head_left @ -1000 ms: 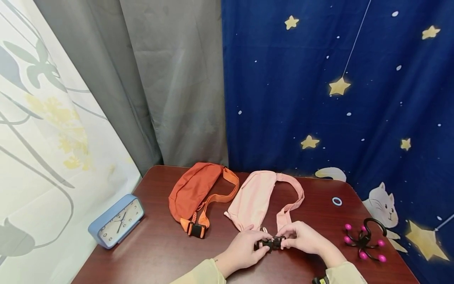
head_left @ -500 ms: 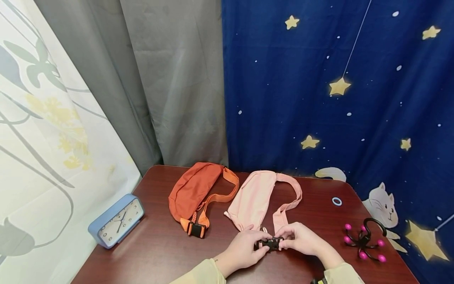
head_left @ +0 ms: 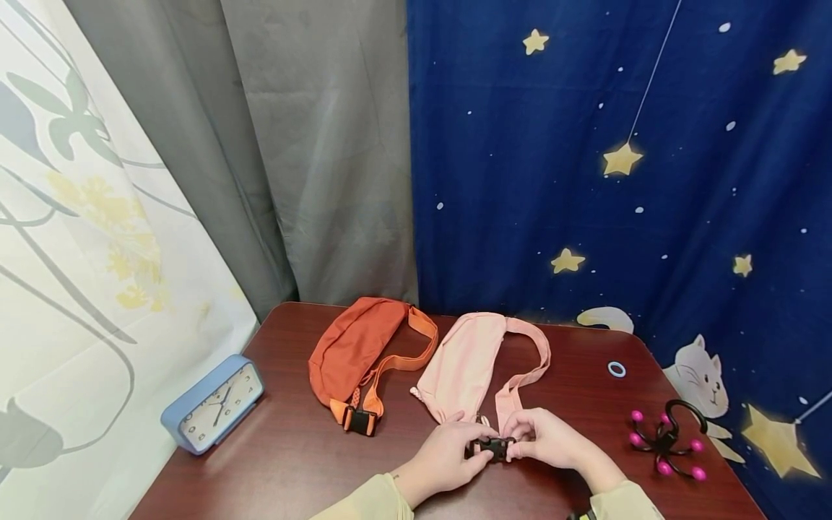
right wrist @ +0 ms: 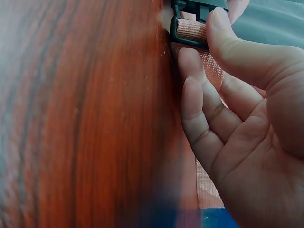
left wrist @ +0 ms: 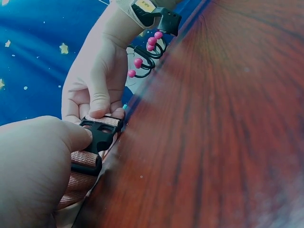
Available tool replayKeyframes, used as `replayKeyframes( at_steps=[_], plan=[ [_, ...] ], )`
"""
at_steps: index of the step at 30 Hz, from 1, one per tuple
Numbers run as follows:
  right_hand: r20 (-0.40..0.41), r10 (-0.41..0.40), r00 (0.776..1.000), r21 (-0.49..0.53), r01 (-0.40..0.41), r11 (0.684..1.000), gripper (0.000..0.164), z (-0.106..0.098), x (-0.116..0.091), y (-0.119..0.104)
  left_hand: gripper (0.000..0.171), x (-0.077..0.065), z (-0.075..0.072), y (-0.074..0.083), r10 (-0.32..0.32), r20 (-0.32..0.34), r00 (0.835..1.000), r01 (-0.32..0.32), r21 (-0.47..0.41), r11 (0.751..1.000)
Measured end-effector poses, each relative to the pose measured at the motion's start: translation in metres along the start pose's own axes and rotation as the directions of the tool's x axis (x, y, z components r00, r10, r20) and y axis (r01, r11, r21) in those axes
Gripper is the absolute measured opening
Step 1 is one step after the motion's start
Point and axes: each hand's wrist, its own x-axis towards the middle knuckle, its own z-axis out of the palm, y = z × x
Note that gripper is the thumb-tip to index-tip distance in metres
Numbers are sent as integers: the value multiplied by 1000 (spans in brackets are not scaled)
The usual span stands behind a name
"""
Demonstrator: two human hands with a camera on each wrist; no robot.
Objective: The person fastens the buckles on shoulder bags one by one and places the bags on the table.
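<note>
A pink waist bag point(head_left: 463, 361) lies on the table, its strap point(head_left: 541, 355) looping round on the right toward the hands. Its black side-release buckle point(head_left: 497, 449) sits between both hands, the two halves joined or nearly so. My left hand point(head_left: 448, 455) pinches the left half, the thumb point(left wrist: 78, 137) on top of the plastic. From the other side my right hand point(head_left: 549, 437) grips the right half; in the right wrist view its thumb point(right wrist: 237, 52) presses the buckle point(right wrist: 190, 35) above the pink webbing point(right wrist: 211, 66).
Left of the pink bag lies an orange waist bag point(head_left: 357, 347), its black buckle point(head_left: 360, 420) fastened. A blue alarm clock point(head_left: 213, 404) stands at the table's left edge. On the right are a light-blue ring point(head_left: 617, 370) and a black hook with pink-tipped legs point(head_left: 666, 440).
The right hand has moved slightly left, bringing its buckle half into the left one as the gap between them closed. The pink strap shifted left with it. The left hand stays put.
</note>
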Motion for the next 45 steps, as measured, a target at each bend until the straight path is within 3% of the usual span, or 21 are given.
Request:
replayKeyframes(
  at_steps=[15, 25, 45],
  plan=[
    [-45, 27, 999, -45, -29, 999, 16, 4, 2, 0, 27, -1, -1, 0, -2, 15, 1000, 2, 5, 1000],
    [-49, 13, 999, -9, -13, 1000, 21, 6, 3, 2, 26, -1, 0, 0, -12, 23, 1000, 12, 2, 1000],
    [-89, 7, 996, -98, -15, 995, 22, 7, 4, -5, 25, -2, -2, 0, -17, 36, 999, 17, 3, 1000]
  ],
)
